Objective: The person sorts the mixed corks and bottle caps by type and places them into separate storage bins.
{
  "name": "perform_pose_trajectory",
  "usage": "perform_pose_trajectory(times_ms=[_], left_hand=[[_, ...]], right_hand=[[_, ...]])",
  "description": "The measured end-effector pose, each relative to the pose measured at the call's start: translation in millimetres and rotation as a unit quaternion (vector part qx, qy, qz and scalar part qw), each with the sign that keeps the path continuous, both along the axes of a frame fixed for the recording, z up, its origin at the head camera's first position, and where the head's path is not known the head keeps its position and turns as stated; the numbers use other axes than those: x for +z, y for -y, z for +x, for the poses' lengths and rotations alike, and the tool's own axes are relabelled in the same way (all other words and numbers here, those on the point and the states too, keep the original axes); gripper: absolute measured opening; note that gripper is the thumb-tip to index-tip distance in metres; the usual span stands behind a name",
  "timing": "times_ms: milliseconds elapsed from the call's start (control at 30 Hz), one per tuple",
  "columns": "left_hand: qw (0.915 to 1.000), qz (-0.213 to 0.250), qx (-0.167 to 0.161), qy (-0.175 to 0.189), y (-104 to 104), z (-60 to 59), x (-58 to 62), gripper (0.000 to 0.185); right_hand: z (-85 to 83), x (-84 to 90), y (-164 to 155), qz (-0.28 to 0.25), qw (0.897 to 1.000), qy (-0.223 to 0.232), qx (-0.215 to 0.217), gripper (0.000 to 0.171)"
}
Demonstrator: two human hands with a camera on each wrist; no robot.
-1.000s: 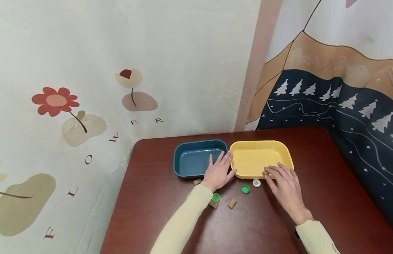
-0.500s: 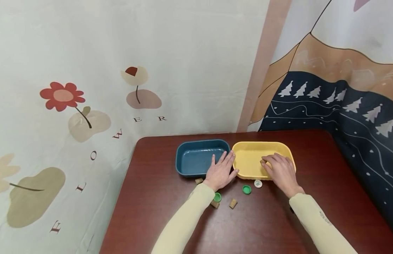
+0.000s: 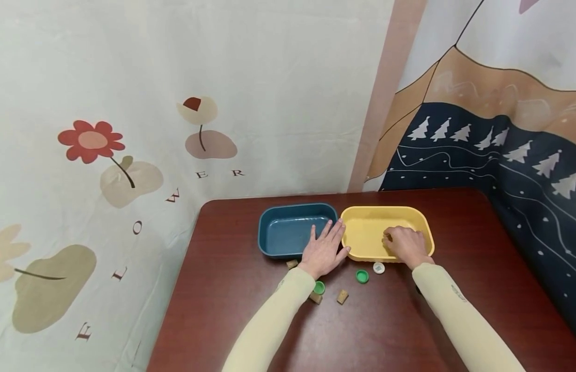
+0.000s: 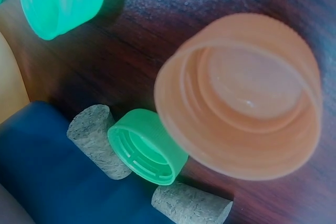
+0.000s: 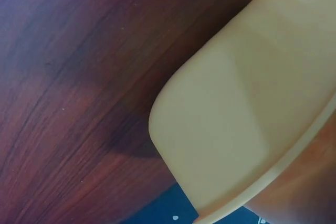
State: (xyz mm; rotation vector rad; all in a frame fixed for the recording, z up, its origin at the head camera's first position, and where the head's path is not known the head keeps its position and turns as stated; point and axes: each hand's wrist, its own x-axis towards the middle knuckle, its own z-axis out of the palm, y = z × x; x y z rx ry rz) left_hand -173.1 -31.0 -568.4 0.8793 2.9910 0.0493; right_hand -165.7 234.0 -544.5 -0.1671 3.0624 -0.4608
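My left hand [image 3: 322, 254] lies with fingers spread where the blue tray [image 3: 269, 253] and the yellow tray [image 3: 353, 258] meet, its fingertips at their rims. Inside the yellow tray, my right hand [image 3: 406, 245] is lowered with curled fingers, pinching a small brown cork that they mostly hide. Nearer me lie two green bottle caps [image 3: 362, 276], a white cap [image 3: 378, 267] and some corks [image 3: 342, 296]. Below the left wrist, an orange cap [image 4: 184, 150] shows large beside a green cap [image 4: 147, 145] and two corks [image 4: 97, 142]. Only the yellow tray's outer wall [image 5: 210, 129] shows in the right wrist view.
A dark red-brown table [image 3: 232, 289] bears everything. Both trays stand side by side toward its back edge. Behind it hangs a pale printed cloth [image 3: 292, 103], with a dark tree-patterned cloth [image 3: 436, 150] on the right.
The right hand has passed from the yellow tray's front rim into the tray and come down lower, fingers curled. The left hand stays in place; the head view has shifted slightly.
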Motion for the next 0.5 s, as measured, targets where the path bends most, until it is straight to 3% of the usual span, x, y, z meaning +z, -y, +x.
perform_pose_trajectory(times_ms=[167, 300, 400, 500], left_hand=[[1.0, -0.002, -0.003, -0.002, -2, -0.5, 0.6, 0.07], [0.9999, 0.002, -0.007, -0.008, -3, -0.4, 1.3, 0.071], [0.9999, 0.008, -0.005, -0.006, -2, 0.8, 1.2, 0.071], [0.9999, 0.011, -0.002, -0.004, 0, 1.3, 1.4, 0.071]], right_hand=[[-3.6, 1.1, -3, 0.002, 0.999, 0.033, -0.002, 0.026], [-1.7, 7.2, -5, -0.005, 0.999, 0.047, -0.016, 0.04], [5.3, 12.3, -9, -0.007, 1.0, 0.014, -0.027, 0.048], [18.1, 14.3, -15, -0.008, 0.997, -0.064, -0.036, 0.049]])
